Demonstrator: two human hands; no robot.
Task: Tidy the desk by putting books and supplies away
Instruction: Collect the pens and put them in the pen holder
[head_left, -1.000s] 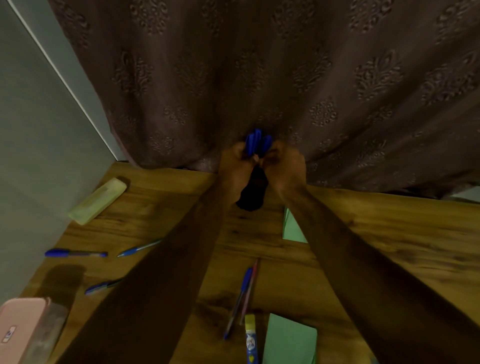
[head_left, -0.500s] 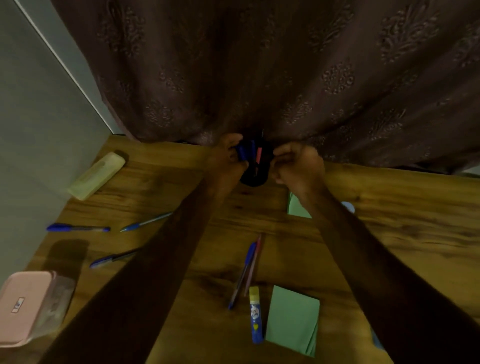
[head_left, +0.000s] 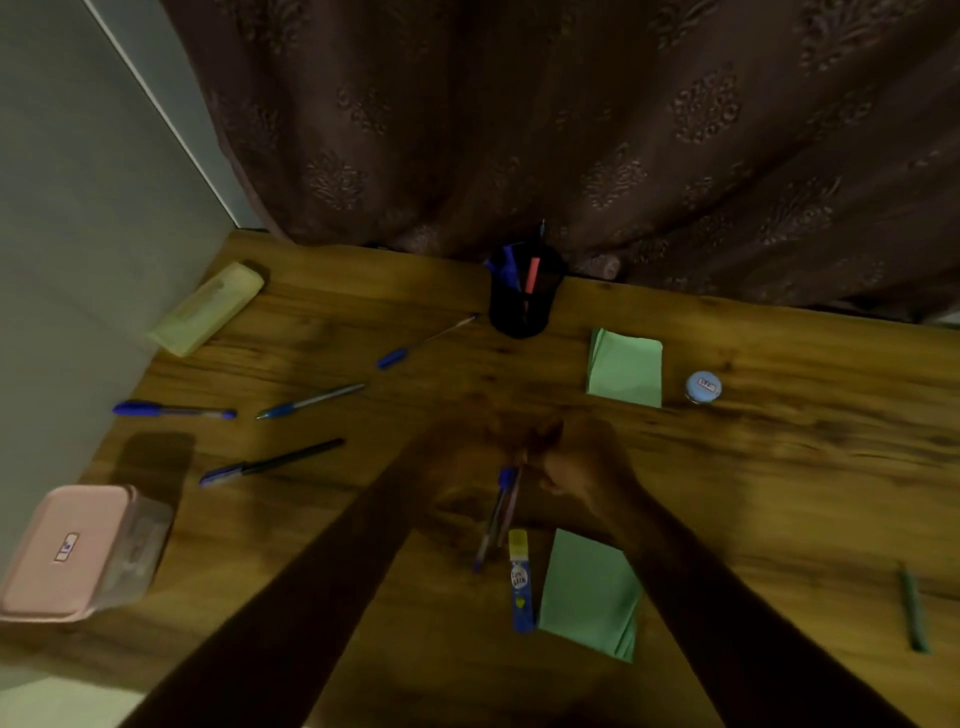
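Head view, the only one supplied. A wooden desk (head_left: 779, 467) stands against a brown patterned curtain (head_left: 571, 130). A black mesh pen cup (head_left: 522, 312) stands upright at the desk's rear edge, against the curtain. It holds several blue pens and one red.

The left hand (head_left: 467, 441) and right hand (head_left: 582, 467) are close together over mid-desk. Just below them a blue pen (head_left: 493, 525) and a thin reddish pen (head_left: 511, 506) lie side by side, their upper ends at the right hand. Blur is heavy here. The right fingers appear curled toward those ends, but I cannot tell whether they pinch them. The left fingers cannot be made out.

Outstanding on the desk:
- A blue-capped clear pen (head_left: 426, 340) lies near the cup.
- A silver-and-blue pen (head_left: 309, 401), a dark blue pen (head_left: 174, 410) and a black-barrelled pen (head_left: 270, 461) lie to the left.
- A blue-and-yellow glue stick (head_left: 521, 582) lies just beside the pair's lower ends.
- There are two green paper pads (head_left: 626, 369).

Assessment: the step in hand is probably lifting the pair for the cup.

Hazards:
- Two thin pens taken by their ends alone could swing apart, and one could drop.
- The lift could knock the glue stick and set it rolling.
- The cup is already crowded and stands at the edge, so a forceful insertion could tip it or push it off behind the curtain.
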